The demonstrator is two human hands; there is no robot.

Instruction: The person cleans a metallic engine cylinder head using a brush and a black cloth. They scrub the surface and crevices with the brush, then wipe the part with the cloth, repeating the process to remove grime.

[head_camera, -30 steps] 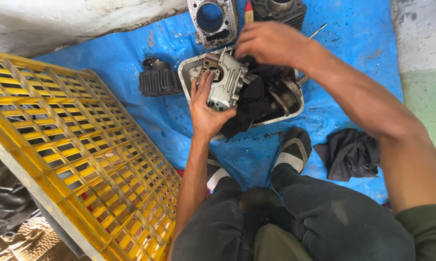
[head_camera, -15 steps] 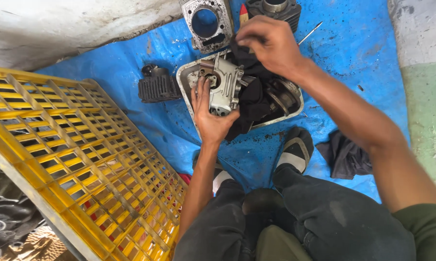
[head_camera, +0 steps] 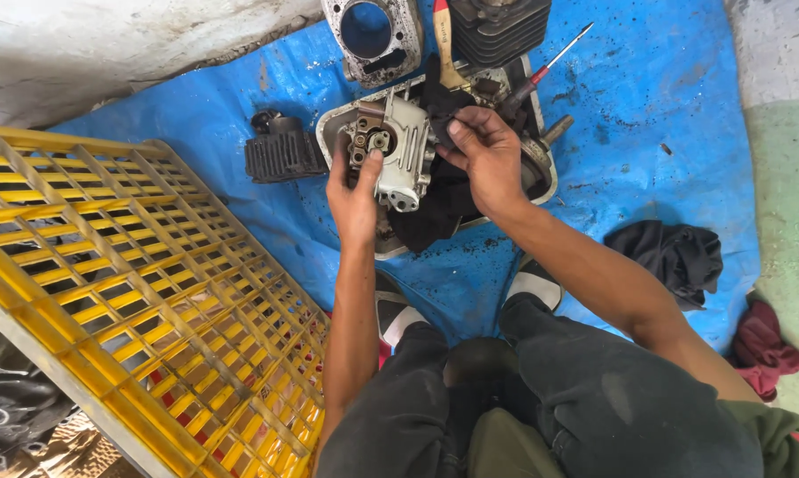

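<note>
Right hand (head_camera: 488,159) dropped beside grey engine part (head_camera: 397,150) (left hand (head_camera: 355,190) gripping).

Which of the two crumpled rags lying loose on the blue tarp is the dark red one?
The dark red crumpled rag at the tarp's far right edge, partly on the floor. The other loose one, a black crumpled rag, lies just left of it.

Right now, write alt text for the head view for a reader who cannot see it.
A crouching person's left hand holds a grey metal engine part over a grimy metal tray, while the right hand pinches a black rag beside it. They work on a blue tarp, with a yellow plastic crate on the left and a red-handled screwdriver nearby.
</note>
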